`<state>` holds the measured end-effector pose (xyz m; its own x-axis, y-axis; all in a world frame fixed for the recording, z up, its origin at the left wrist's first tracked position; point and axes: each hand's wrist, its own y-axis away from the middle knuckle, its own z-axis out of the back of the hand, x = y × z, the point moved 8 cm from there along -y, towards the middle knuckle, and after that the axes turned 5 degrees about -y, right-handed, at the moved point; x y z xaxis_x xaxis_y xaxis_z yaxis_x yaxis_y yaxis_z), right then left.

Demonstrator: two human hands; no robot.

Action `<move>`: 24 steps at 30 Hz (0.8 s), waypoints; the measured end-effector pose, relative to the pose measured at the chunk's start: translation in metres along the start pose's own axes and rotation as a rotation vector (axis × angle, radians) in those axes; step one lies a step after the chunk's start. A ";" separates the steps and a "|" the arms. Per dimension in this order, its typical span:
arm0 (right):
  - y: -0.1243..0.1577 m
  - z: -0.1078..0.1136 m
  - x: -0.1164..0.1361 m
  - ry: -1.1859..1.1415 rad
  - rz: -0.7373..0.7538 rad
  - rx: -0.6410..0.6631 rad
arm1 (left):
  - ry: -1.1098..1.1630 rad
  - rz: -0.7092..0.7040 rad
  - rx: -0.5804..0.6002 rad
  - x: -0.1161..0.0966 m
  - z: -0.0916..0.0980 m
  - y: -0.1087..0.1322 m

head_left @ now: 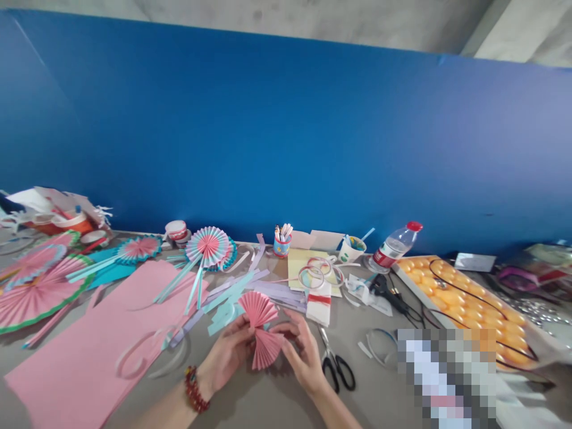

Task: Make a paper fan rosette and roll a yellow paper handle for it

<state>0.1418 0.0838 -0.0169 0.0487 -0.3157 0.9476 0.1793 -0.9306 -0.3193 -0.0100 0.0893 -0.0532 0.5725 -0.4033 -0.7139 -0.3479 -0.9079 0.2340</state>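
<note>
A pink pleated paper fan (267, 350) is spread into two half-rounds, one above the other, joined at a narrow middle. My left hand (229, 353), with a red bead bracelet (195, 390) on its wrist, pinches the fan near that middle. The fingers of my right hand (304, 351) close on its right edge, around the lower half. Just right of that hand lie scissors with black handles (338, 370). Light blue paper strips (223, 316) rest behind my left hand. Large pink paper sheets (102, 333) cover the table to the left.
Finished pleated fans (206, 247) with striped handles lie at the back left. Behind the hands stand a pen cup (282, 246), paper rings (315, 274), a paper cup (351, 250) and a bottle (395, 245). A glue gun (388, 292) and an orange padded mat (465, 304) lie right. A blue panel (286, 131) rises behind.
</note>
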 end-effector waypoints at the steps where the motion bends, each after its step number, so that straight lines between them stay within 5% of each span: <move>1: 0.000 0.000 -0.001 -0.010 -0.002 0.006 | 0.012 0.013 -0.001 0.000 -0.001 0.000; 17: 0.004 0.006 0.006 0.073 0.064 -0.042 | -0.162 -0.009 0.031 -0.003 -0.010 0.006; 24: -0.001 -0.002 0.028 0.147 0.042 0.040 | -0.222 -0.020 0.035 -0.002 -0.006 0.006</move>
<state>0.1414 0.0751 0.0097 -0.0869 -0.3810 0.9205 0.2192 -0.9087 -0.3554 -0.0083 0.0841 -0.0466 0.4034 -0.3471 -0.8467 -0.3664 -0.9091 0.1981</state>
